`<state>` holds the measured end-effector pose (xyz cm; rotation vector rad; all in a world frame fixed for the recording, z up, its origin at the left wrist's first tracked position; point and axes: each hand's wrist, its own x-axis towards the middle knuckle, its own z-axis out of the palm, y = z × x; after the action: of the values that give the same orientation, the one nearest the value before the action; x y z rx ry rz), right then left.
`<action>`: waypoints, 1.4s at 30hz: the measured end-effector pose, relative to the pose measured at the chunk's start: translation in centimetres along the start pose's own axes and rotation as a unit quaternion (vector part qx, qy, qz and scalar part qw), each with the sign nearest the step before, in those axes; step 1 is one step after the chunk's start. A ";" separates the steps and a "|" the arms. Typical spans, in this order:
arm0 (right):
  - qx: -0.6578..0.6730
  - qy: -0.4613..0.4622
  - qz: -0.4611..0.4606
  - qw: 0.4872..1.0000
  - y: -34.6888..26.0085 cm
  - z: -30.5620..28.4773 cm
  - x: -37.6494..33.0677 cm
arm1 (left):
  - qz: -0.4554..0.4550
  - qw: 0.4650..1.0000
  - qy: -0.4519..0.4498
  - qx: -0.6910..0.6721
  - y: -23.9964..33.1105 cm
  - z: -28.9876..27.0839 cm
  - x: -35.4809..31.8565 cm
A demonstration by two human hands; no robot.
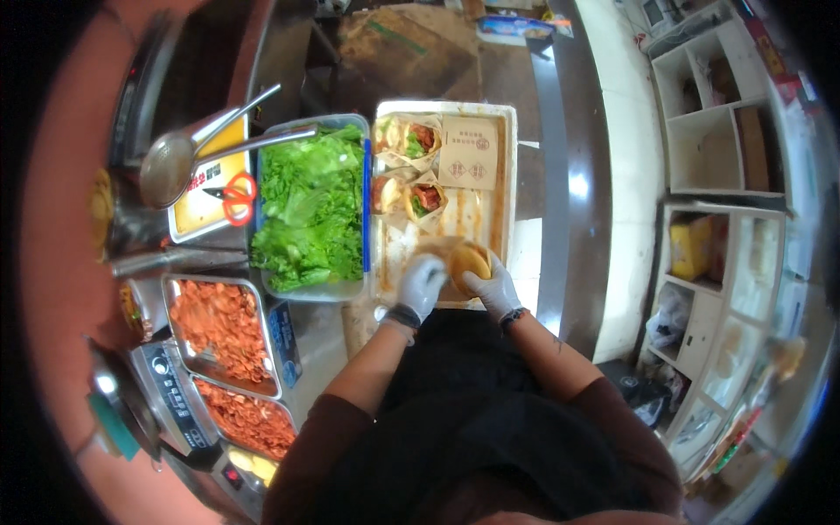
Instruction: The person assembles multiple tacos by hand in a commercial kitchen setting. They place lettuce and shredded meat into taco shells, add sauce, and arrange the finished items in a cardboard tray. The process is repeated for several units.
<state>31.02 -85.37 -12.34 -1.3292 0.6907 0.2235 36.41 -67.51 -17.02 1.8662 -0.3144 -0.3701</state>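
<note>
Over the near part of the white tray (510, 188), my gloved right hand (497, 293) is closed around a round, golden-brown bun (470, 264). Just left of the bun, my gloved left hand (423, 285) is blurred by motion, and its fingers cannot be made out clearly. Farther up in the tray lie filled buns in brown paper wrappers, among them one with lettuce and meat (426, 198) and another behind it (417, 140). A stack of brown paper wrappers (470, 149) lies at the tray's far right corner.
A clear tub with a blue edge holds green lettuce (312, 210) left of the tray. Metal pans of reddish sliced meat (219, 328) stand at the near left. Red-handled scissors (238, 199) and a metal ladle (168, 168) lie beside the tub. White shelves (663, 262) stand at the right.
</note>
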 end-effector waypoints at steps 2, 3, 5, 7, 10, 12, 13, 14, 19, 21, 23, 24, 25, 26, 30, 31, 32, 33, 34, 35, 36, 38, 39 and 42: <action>-0.082 0.005 -0.059 0.995 0.1 0.0 0.3 | -0.079 0.994 0.002 -0.075 0.8 0.9 -0.2; -0.123 0.010 -0.099 0.987 0.7 0.1 0.7 | -0.091 0.993 -0.002 -0.069 1.1 1.0 0.0; -0.231 0.028 -0.154 0.960 0.0 0.6 0.6 | -0.116 0.992 -0.012 -0.057 1.4 0.9 0.2; -0.362 0.055 -0.186 0.912 -1.0 1.0 0.2 | -0.032 0.999 -0.001 0.002 1.6 0.4 0.6; -0.425 0.085 -0.194 0.880 -0.4 1.2 0.7 | 0.050 0.996 0.002 0.067 2.8 0.2 0.7; -0.429 0.108 -0.173 0.880 -0.4 1.2 0.7 | 0.088 0.993 0.010 0.078 3.5 0.4 0.6; -0.431 0.119 -0.162 0.880 -0.6 1.2 0.7 | 0.105 0.992 0.019 0.071 3.5 0.6 0.3; -0.422 0.121 -0.162 0.884 -0.5 1.2 0.8 | 0.122 0.990 0.029 0.064 3.4 0.8 0.0; -0.471 0.093 -0.180 0.859 -1.0 0.9 0.6 | -0.282 0.902 -0.027 -0.325 3.1 2.4 -0.6; -0.432 0.057 -0.221 0.873 -1.0 0.8 0.2 | -0.309 0.887 -0.059 -0.339 2.8 2.2 -0.4; -0.327 0.006 -0.188 0.926 -1.0 0.2 0.0 | -0.319 0.897 -0.051 -0.302 3.6 1.8 0.2; -0.237 -0.029 -0.131 0.962 -1.1 -0.3 0.0 | -0.310 0.907 -0.045 -0.283 3.5 1.7 0.5; -0.143 -0.065 -0.073 0.985 -1.4 -0.4 -0.1 | -0.300 0.908 -0.044 -0.290 3.1 1.7 0.5; -0.203 -0.047 -0.080 0.975 -1.7 -0.4 0.0 | -0.291 0.909 -0.043 -0.296 2.6 1.8 0.5; -0.404 0.029 -0.136 0.904 -1.8 -0.4 0.9 | -0.279 0.912 -0.034 -0.298 1.2 2.4 0.9; -0.432 0.054 -0.173 0.883 -1.2 -0.4 1.5 | -0.281 0.913 -0.036 -0.293 1.7 2.3 1.2; -0.459 0.078 -0.210 0.860 -0.6 -0.5 2.0 | -0.283 0.914 -0.038 -0.288 2.3 2.3 1.4; -0.466 0.081 -0.223 0.853 0.0 -0.8 2.3 | -0.284 0.915 -0.040 -0.283 2.9 2.3 1.6; -0.472 0.080 -0.237 0.845 -0.3 -0.7 2.5 | -0.263 0.935 -0.033 -0.233 2.4 2.6 1.4; -0.478 0.080 -0.252 0.838 -0.6 -0.6 2.5 | -0.242 0.952 -0.026 -0.183 1.9 2.9 1.3; -0.469 0.073 -0.225 0.851 -0.8 -0.5 2.5 | -0.220 0.966 -0.020 -0.132 1.4 3.2 1.1; -0.453 0.062 -0.171 0.873 -1.9 -0.3 2.3 | -0.195 0.975 0.005 -0.105 0.4 3.6 0.9; -0.434 0.055 -0.157 0.885 -2.3 -0.1 1.9 | -0.189 0.976 0.015 -0.110 -0.1 3.7 0.9; -0.394 0.042 -0.126 0.910 -2.7 -0.1 1.1 | -0.188 0.968 0.038 -0.160 0.5 3.7 1.5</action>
<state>33.23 -86.37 -10.82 -2.1976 0.5002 0.2467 36.28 -71.49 -17.77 1.6092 0.1511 -0.5684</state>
